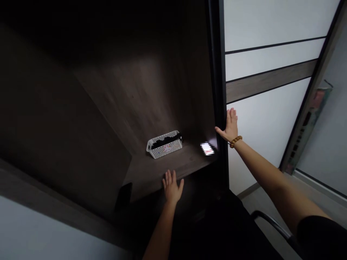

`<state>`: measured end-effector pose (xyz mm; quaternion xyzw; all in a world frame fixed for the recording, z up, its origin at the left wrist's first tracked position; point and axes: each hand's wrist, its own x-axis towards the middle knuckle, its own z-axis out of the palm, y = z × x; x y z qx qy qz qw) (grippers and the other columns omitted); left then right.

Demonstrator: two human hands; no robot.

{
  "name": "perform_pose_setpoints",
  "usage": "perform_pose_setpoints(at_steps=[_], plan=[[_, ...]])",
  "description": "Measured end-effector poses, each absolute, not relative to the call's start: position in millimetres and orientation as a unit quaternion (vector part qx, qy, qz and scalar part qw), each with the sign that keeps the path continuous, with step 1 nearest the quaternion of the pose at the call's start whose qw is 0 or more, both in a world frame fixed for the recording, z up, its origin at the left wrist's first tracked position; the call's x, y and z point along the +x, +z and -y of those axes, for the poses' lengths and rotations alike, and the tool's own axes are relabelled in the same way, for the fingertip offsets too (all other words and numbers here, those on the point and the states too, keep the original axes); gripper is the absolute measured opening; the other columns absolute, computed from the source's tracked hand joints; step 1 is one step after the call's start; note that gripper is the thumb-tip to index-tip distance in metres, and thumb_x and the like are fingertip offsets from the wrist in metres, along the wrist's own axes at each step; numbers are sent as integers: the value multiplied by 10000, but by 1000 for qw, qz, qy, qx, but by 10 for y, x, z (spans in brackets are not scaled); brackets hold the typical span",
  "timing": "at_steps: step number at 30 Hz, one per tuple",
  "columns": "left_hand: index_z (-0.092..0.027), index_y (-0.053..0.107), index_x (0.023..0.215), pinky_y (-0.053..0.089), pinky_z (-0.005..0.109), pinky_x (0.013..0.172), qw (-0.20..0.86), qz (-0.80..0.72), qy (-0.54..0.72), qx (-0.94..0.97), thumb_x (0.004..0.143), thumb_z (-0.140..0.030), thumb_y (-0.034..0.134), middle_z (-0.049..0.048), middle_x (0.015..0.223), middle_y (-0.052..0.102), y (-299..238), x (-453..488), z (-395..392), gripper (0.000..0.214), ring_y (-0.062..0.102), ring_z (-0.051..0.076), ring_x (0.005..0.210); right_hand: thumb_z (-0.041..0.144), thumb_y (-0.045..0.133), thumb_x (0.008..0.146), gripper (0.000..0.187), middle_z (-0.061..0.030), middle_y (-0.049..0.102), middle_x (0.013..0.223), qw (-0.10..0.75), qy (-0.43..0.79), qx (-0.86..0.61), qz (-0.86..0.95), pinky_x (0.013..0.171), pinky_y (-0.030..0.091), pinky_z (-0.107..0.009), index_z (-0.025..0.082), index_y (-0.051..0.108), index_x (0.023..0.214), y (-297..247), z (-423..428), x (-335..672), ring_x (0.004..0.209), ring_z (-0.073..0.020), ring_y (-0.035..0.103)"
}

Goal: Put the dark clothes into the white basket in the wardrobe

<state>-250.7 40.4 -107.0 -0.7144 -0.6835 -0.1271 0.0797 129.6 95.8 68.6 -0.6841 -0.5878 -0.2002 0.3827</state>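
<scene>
Pressing the left grip (172, 187) flat on the front edge of the shelf (151, 173), fingers spread, clasping nothing. Laying the right grip (230, 126) open-palmed against the dark door edge (220, 90), fingers straight and apart, thumb toward the inside of the cupboard (141, 90); empty too, with a bead bracelet (235, 141) at the wrist.

Judging from the layout: cupboard standing open, so the opening looks done; nothing grasped or lifted, so any handling of the contents looks not yet begun.

Finding the basket (164, 144) further back on the shelf, well apart from the left grip and slightly to its left: white, perforated, upright, with something dark inside. Spotting a small pale thing (207, 148) near the shelf's right end, too blurred to identify, between basket and right grip, nearer the right grip and just below its thumb. Noting a dark flat thing (124, 195) at the shelf's left front corner, too dim to tell. Further right, a white sliding panel (260, 119); low down, a curved chair arm (271, 224).
</scene>
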Motion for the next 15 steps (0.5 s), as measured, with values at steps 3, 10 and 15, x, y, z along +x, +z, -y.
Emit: perform_pose_setpoints(at_steps=[3,10,15], plan=[[-126,392,1649,199,481,1341,100,611,-193,-761,1020,-477,408,138,1769,213,-557,-2049,-421,720,160,276,1658,697,442,919,1150,-245,-26,1775,356,-209,-689,596,1276,203,-609,52,-114,1691,716,-910,1267,1659,-351,-41],[-219,526,1552,174,569,1339,168,407,-334,-834,962,-521,536,102,1759,292,475,-1063,-311,663,194,314,1650,633,492,926,1112,-208,25,1785,343,-212,-667,627,1265,215,-641,99,-94,1706,706,-771,1108,1652,-397,-2],[-172,537,1528,155,564,1344,235,283,-387,-845,965,-392,521,134,1722,372,880,-513,-372,605,216,303,1645,465,326,1028,877,-179,24,1791,323,-177,-656,659,1294,162,-647,92,-75,1714,627,-804,799,1657,-381,-52]])
